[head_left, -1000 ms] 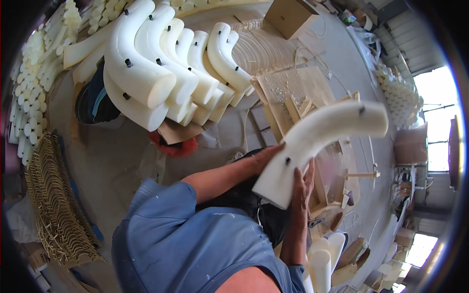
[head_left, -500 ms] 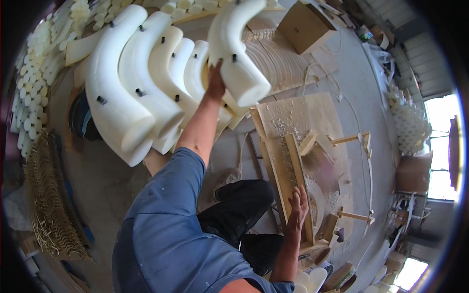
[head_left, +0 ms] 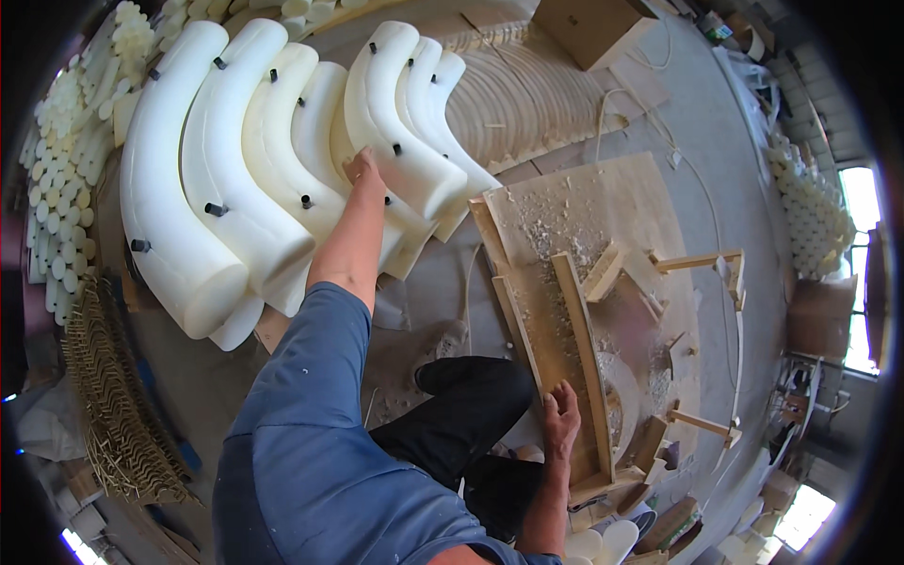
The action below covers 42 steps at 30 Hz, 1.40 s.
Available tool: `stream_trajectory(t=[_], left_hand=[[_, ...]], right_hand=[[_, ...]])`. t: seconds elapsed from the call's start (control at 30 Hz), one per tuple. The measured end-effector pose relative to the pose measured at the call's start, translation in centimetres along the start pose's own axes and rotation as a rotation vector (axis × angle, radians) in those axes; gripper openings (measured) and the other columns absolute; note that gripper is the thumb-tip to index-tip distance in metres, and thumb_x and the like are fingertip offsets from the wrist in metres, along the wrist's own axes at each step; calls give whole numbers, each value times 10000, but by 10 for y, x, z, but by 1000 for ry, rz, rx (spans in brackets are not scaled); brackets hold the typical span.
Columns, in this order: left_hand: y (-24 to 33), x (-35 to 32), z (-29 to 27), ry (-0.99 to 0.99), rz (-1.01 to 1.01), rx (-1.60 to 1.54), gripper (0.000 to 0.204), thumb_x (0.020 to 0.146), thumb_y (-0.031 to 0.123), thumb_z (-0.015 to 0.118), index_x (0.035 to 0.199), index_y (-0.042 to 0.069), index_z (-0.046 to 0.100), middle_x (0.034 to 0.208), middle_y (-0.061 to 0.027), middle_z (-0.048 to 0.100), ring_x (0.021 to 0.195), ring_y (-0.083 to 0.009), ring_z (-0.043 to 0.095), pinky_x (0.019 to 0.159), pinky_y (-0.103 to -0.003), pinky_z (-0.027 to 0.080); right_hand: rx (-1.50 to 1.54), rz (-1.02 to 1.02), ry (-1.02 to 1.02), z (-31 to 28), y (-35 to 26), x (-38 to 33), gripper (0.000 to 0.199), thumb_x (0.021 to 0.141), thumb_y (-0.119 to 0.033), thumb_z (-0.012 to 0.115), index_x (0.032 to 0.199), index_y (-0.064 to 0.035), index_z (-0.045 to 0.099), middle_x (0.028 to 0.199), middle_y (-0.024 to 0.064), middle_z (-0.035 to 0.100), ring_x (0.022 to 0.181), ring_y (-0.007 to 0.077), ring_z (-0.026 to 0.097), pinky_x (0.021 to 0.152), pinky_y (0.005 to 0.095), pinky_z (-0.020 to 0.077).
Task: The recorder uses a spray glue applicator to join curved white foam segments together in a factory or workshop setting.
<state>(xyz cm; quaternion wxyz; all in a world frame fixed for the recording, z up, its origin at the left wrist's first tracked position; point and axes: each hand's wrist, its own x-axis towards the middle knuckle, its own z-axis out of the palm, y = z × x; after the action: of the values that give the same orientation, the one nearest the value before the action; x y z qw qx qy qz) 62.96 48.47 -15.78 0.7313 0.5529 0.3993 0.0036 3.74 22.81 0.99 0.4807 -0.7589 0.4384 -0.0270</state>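
My left hand (head_left: 361, 167) reaches forward to a curved white foam-like piece (head_left: 394, 104) with short black pegs, gripping its left edge; some fingers are hidden. That piece lies among a row of similar curved white pieces (head_left: 174, 188), side by side at the left front. Several of them bear the same black pegs. My right hand (head_left: 562, 414) is empty, its fingers loosely bent and apart. It hovers beside a long wooden rail (head_left: 586, 367) of the wooden jig board (head_left: 621, 202).
White shavings (head_left: 574, 221) litter the board, which carries wooden blocks and arms. Beyond it lie a stack of curved wooden strips (head_left: 527, 99) and a cardboard box (head_left: 593, 28). White cylinders (head_left: 56, 198) are piled far left, near a stack of wavy brown strips (head_left: 118, 405).
The curved white piece in my left hand has come down and leftward, from above the row to lying among the others. My right hand has shifted slightly nearer to me, fingers more bent.
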Motion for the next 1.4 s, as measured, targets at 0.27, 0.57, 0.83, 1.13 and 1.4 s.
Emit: stream_trajectory(t=[0.27, 0.57, 0.83, 1.13, 1.4], left_hand=[[28, 15, 71, 199, 878, 494, 463, 863, 332, 621, 1232, 52, 634, 1213, -238, 658, 1099, -422, 664, 969, -501, 529], [5, 75, 175, -376, 976, 1442, 499, 973, 321, 643, 1417, 100, 587, 1466, -226, 546, 1348, -379, 549, 1110, -444, 473], [-22, 134, 231, -111, 1059, 1584, 676, 1007, 439, 604, 1612, 256, 365, 1684, -189, 253, 1537, -402, 285, 1191, -549, 363], [-3, 156, 259, -114, 879, 1659, 635, 1024, 442, 540, 1520, 49, 479, 1637, -160, 384, 1493, -334, 373, 1235, -445, 315], [-7, 265, 272, -130, 938, 1658, 408, 976, 234, 551, 1297, 13, 673, 1402, -181, 637, 1290, -354, 598, 1105, -418, 470]], right_hand=[[-284, -328, 140, 52, 14, 17, 317, 1031, -250, 646, 1234, -6, 649, 1108, 206, 682, 1022, 383, 670, 876, 446, 543], [-452, -423, 217, 68, 16, 26, 321, 1052, -353, 591, 1063, -38, 654, 948, 178, 665, 846, 402, 651, 741, 468, 523], [-556, -375, 119, 67, 18, 29, 237, 993, -233, 644, 1088, -16, 628, 971, 196, 681, 862, 425, 668, 749, 491, 546], [-553, -381, 80, 69, 11, 38, 159, 958, -90, 612, 1087, 4, 617, 960, 197, 680, 829, 420, 656, 749, 496, 548], [-539, -358, 64, 68, 13, 37, 207, 920, -54, 597, 1109, 21, 636, 1001, 202, 691, 872, 422, 671, 798, 493, 560]])
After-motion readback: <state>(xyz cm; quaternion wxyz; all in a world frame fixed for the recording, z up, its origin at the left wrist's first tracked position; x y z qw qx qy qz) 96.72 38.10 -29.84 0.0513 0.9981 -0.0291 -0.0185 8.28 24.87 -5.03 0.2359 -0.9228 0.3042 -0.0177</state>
